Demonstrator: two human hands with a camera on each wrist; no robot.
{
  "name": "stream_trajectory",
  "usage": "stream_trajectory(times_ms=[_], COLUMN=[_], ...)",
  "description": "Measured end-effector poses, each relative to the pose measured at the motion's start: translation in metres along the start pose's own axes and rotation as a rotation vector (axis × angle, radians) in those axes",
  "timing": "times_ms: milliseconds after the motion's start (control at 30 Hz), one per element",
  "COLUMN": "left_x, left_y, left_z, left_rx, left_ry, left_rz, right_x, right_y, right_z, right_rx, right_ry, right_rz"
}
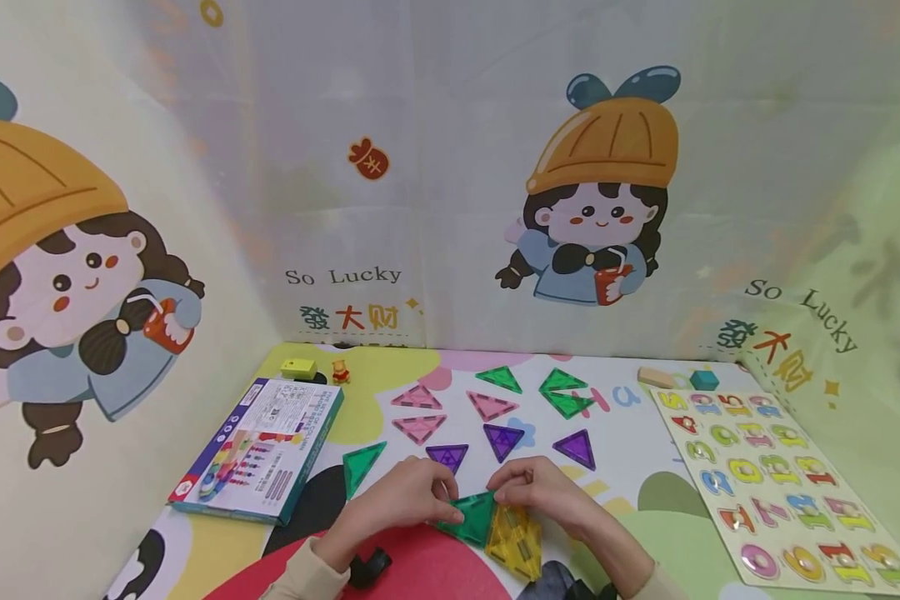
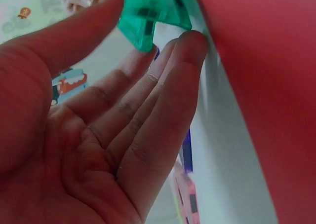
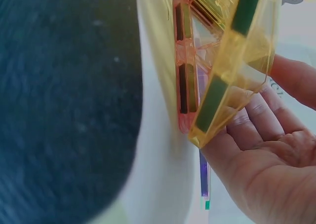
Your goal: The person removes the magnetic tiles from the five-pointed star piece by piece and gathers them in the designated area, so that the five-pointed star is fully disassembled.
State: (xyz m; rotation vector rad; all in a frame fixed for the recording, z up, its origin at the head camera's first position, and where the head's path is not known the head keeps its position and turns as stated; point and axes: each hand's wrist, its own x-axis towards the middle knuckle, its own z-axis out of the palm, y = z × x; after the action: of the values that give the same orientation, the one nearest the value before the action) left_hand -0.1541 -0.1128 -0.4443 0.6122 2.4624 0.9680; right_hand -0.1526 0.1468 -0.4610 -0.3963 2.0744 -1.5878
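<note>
Both hands are at a small assembly of translucent triangular magnetic tiles near the front of the table. My left hand (image 1: 412,490) pinches a green magnetic tile (image 1: 474,518) between thumb and fingers; the left wrist view shows the thumb (image 2: 106,9) on one side of it. My right hand (image 1: 542,490) holds a yellow magnetic tile (image 1: 516,542) at its upper edge, joined beside the green one. In the right wrist view, the yellow tile stands tilted in front of the fingers (image 3: 254,118), and a pink tile (image 3: 185,66) shows beside it.
Behind the hands lie loose purple (image 1: 504,442), pink (image 1: 420,429) and green (image 1: 498,379) triangles. A boxed toy set (image 1: 262,446) lies left; a number puzzle board (image 1: 783,492) lies right. A yellow block (image 1: 298,368), a small bear figure (image 1: 341,372) and a teal block (image 1: 704,380) sit farther back.
</note>
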Motion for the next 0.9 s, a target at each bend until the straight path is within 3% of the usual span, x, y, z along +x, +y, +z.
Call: stream_trajectory(times_ms=[167, 300, 467, 633, 900], left_x=[0.004, 0.007, 0.007, 0.005, 0.005], left_y=[-0.003, -0.005, 0.000, 0.003, 0.000], left_z=[0.010, 0.013, 0.010, 0.004, -0.003], left_rx=[-0.051, -0.021, 0.014, 0.028, -0.064], left_ry=[-0.006, 0.016, 0.058, 0.106, 0.157], left_rz=[0.024, 0.045, 0.032, 0.073, 0.084], right_x=[0.001, 0.001, 0.000, 0.000, -0.001], right_y=[0.001, 0.003, 0.004, 0.004, 0.002], right_z=[-0.003, -0.005, -0.007, -0.008, -0.007], right_rx=[-0.009, -0.014, -0.018, -0.012, -0.007], right_ry=[0.009, 0.009, 0.008, 0.012, -0.004], right_rz=[0.008, 0.001, -0.012, -0.003, 0.011])
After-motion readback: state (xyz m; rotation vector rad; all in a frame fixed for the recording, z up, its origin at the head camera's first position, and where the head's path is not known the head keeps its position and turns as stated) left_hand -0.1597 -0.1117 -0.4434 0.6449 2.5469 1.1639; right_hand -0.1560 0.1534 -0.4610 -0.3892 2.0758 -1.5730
